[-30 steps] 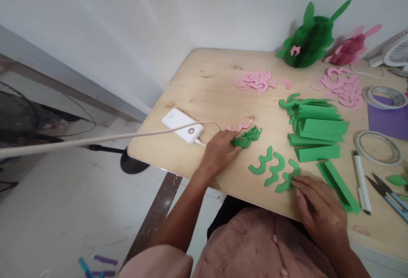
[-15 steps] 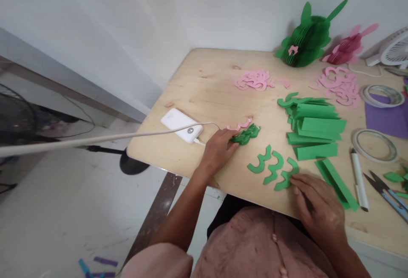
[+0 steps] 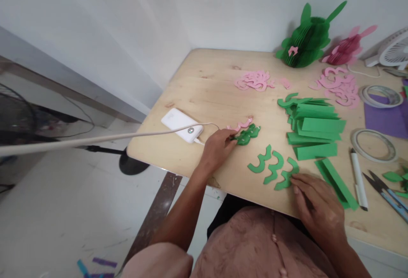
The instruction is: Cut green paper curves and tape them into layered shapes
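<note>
My left hand [image 3: 218, 150] is closed, its fingers pinching the near end of a small heap of green scalloped paper cutouts [image 3: 247, 135] on the wooden table. A pink wavy paper strip [image 3: 245, 123] lies just behind that heap. Between my hands, a row of wavy green paper cutouts lies flat: a left one [image 3: 260, 161], a middle one [image 3: 273, 168] and a right one [image 3: 287, 175]. My right hand [image 3: 318, 199] rests on the table, fingers curled, with thumb and fingertips at the edge of the right cutout.
A white power bank [image 3: 181, 125] with a cable stands left of my left hand. Folded green paper strips [image 3: 318, 131], pink cutouts [image 3: 255, 80], tape rolls [image 3: 353, 146], a marker [image 3: 359, 180] and scissors [image 3: 387, 195] lie around. Behind stand a green paper figure [image 3: 307, 42] and a fan [image 3: 393, 50].
My left hand's fingers have shifted slightly left and more of the green heap shows. My right hand and the row of cutouts have stayed in place.
</note>
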`<state>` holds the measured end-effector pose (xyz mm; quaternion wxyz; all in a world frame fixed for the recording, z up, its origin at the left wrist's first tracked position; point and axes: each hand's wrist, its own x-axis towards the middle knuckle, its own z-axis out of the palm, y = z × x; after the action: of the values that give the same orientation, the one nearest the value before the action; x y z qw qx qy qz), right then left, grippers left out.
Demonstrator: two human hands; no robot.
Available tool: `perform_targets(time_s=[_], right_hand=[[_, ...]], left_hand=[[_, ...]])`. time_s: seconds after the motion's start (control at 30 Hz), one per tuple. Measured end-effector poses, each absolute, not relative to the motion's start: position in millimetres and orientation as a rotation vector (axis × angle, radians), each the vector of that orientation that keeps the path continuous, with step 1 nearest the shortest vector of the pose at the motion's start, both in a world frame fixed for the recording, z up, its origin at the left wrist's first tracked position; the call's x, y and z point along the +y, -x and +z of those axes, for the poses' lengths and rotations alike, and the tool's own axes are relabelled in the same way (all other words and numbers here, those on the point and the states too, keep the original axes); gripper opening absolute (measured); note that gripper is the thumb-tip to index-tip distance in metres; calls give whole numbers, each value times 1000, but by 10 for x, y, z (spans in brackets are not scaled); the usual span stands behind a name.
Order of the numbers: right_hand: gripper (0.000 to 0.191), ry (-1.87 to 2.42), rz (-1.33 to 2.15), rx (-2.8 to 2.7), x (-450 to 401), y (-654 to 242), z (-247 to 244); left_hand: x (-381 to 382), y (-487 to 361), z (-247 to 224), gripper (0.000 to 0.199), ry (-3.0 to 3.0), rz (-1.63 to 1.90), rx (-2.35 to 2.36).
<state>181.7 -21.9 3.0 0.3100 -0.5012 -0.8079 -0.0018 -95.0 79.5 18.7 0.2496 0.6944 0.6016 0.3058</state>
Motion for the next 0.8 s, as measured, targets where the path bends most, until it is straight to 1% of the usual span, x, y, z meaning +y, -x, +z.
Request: perform_targets(time_s=[0.27,0.6,0.8], right_hand=[[18,1310,-19,-2137,-223,-1816,32],[17,1327,-1,-2131,-217,-1832,17],[17,1311,-31,-2134,-219,-1815,27]], left_hand=[[840,926,131,19,-1739,940,1732],[827,832,91,19,-1662,1065,1756],[756,768,99,19,-1863,1074,1747]])
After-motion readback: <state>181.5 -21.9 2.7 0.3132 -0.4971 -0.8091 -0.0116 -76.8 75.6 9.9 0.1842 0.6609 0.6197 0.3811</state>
